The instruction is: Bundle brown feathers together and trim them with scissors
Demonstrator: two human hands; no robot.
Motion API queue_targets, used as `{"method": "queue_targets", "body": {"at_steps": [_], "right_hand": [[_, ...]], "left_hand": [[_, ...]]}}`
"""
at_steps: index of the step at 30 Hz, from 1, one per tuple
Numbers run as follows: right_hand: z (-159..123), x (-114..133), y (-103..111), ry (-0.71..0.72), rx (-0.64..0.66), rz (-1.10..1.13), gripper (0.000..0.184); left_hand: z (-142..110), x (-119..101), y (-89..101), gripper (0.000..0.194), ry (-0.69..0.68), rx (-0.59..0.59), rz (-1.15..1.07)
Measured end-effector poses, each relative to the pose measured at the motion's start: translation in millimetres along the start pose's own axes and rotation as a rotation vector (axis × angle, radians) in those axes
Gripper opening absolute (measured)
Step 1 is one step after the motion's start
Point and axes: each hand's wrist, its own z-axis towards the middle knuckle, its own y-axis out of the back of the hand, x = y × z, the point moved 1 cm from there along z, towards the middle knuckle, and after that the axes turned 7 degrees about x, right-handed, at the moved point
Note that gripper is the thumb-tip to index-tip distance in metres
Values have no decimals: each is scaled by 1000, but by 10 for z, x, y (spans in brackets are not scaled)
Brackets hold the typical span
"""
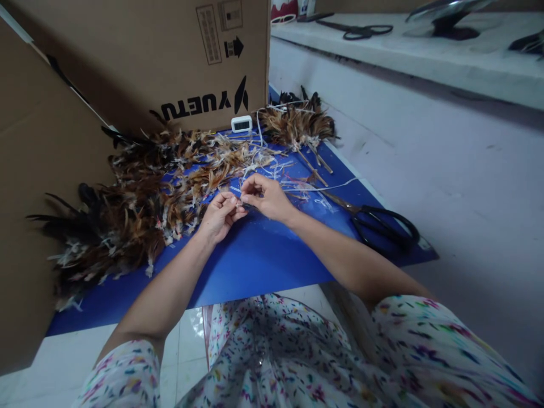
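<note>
My left hand [220, 216] is closed in a pinch over the blue tabletop [255, 249]. Right beside it, my right hand [272, 198] also has its thumb and fingers pressed together, and the fingertips of both nearly meet. Whatever lies between them is too small to name. Heaps of brown and black feathers [140, 209] spread out left of my hands and behind them. White string [323, 188] and loose strips lie on the table just past my right hand. Large scissors with black handles [382, 226] rest near my right forearm.
Feather dusters with wooden sticks [297, 122] lie at the back right. A small white digital timer [242, 124] stands against a cardboard box [170, 62]. More cardboard [38, 170] walls the left side. On the ledge [399, 54] at right are other scissors [361, 31].
</note>
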Motion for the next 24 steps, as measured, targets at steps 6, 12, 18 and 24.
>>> {"method": "queue_targets", "body": {"at_steps": [6, 12, 18, 24], "right_hand": [[-6, -6, 24, -5, -6, -26, 17], [-23, -16, 26, -18, -2, -31, 17], [-28, -15, 12, -58, -4, -36, 14], [-48, -63, 6, -68, -25, -91, 11]], "left_hand": [[18, 20, 37, 51, -4, 1, 55], [17, 10, 16, 50, -19, 20, 107], [21, 15, 38, 48, -38, 50, 156], [36, 39, 70, 47, -31, 40, 195]]}}
